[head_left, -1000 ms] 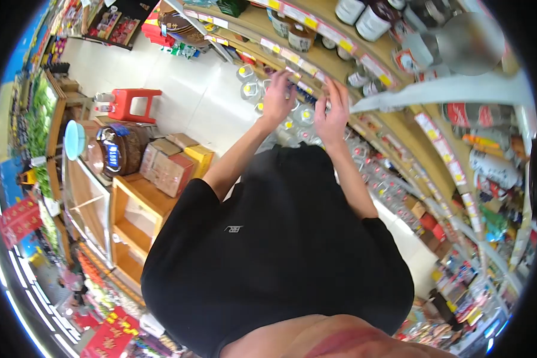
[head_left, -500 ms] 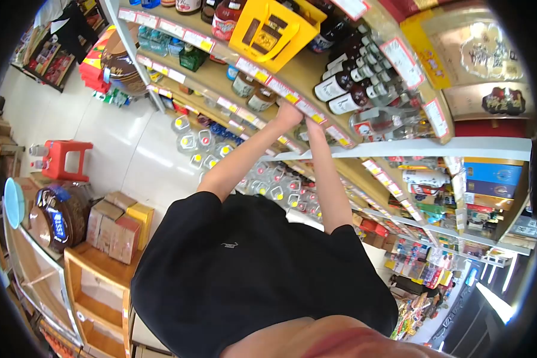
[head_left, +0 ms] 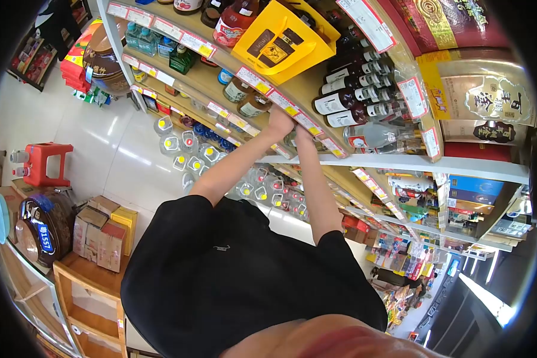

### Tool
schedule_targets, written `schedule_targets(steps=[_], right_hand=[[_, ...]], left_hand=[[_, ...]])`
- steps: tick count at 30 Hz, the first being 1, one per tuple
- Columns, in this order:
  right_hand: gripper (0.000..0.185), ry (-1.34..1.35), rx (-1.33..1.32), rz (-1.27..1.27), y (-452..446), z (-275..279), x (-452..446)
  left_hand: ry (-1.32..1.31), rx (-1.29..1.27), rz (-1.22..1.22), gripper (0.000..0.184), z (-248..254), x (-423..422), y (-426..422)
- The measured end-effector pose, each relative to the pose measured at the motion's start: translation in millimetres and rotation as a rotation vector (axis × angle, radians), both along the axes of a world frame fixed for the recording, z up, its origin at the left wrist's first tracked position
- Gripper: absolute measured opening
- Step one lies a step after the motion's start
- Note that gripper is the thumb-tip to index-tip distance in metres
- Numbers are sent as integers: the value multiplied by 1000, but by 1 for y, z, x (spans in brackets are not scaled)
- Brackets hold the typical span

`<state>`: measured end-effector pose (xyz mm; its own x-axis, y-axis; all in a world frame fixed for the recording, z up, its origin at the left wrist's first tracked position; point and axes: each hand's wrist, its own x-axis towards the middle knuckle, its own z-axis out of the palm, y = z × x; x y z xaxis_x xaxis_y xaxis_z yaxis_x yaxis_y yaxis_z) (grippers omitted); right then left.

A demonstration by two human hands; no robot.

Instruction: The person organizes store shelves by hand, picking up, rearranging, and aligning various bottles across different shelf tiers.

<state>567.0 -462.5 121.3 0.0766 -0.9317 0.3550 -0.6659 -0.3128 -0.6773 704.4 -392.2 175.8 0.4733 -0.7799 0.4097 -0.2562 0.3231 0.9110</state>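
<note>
Both arms reach forward onto a lower shelf, under the shelf edge with price tags [head_left: 268, 90]. My left hand [head_left: 280, 121] shows only its back and wrist; its fingers are hidden under that edge. Just to its right, my right hand [head_left: 304, 133] shows mostly the wrist, with the fingers hidden too. Brown-liquid jars [head_left: 252, 105] with labels stand beside my left hand on the same shelf. What the hands touch cannot be seen. On the shelf above are a yellow gift bag [head_left: 283, 45], dark bottles [head_left: 335, 102] with white labels and a clear bottle [head_left: 373, 136].
Large clear jugs [head_left: 169, 143] with yellow caps stand on the floor by the shelf. To the left are a red stool [head_left: 48, 164], a big brown jar [head_left: 49, 230], cardboard boxes [head_left: 98, 238] and a wooden rack [head_left: 92, 271]. A white shelf frame [head_left: 411, 161] runs at the right.
Since one second ago the view has swung toward the shelves, and both hands have gone from in front of them to under a shelf edge. Over the last half second the hands have barely moved.
</note>
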Motion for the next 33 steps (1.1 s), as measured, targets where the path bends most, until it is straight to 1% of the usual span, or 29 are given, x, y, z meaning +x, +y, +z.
schedule_targets(steps=[2, 4, 5, 8, 9, 12, 13, 16, 19, 22, 23, 26, 27, 30, 31, 33], right_hand=[[36, -37, -19, -12, 10, -4, 10], [35, -27, -87, -36, 25, -2, 17], [30, 58, -181, -60, 43, 23, 31], [25, -245, 63, -45, 85, 45, 43], [22, -180, 3, -31, 93, 47, 43], [28, -130, -29, -8, 118, 54, 41], [27, -80, -91, -2, 118, 44, 35], [26, -123, 42, 56, 122, 31, 15], [27, -268, 42, 108, 134, 38, 11], [23, -148, -30, 112, 158, 78, 13], [21, -158, -22, 119, 163, 85, 12], [21, -189, 0, 107, 181, 108, 4], [21, -275, 10, 103, 184, 108, -2], [20, -438, 352, -7, 206, 150, -17], [20, -423, 360, -14, 214, 160, -24], [22, -400, 407, -34, 228, 166, -47]], left_hand=[[-19, 127, -29, 29, -4, 5, 1], [-22, 153, -50, 28, -9, 8, 9], [-26, 165, -57, 28, -11, 12, 12], [-59, 141, -76, 29, -7, 22, 35], [-79, 101, -99, 29, -9, 27, 40], [-114, -18, -186, 27, -11, 38, 57], [-110, -53, -218, 25, -12, 43, 64], [-82, -108, -282, 24, -14, 47, 79], [-23, -77, -373, 24, -2, 50, 87], [7, -66, -465, 26, 21, 52, 98], [10, -72, -492, 26, 29, 54, 102], [-24, 4, -506, 29, 54, 59, 117], [-97, 40, -450, 29, 75, 63, 125], [-210, 128, -399, 28, 93, 63, 134], [-167, 166, -358, 24, 94, 56, 139], [-105, 295, -383, 28, 82, 44, 148]])
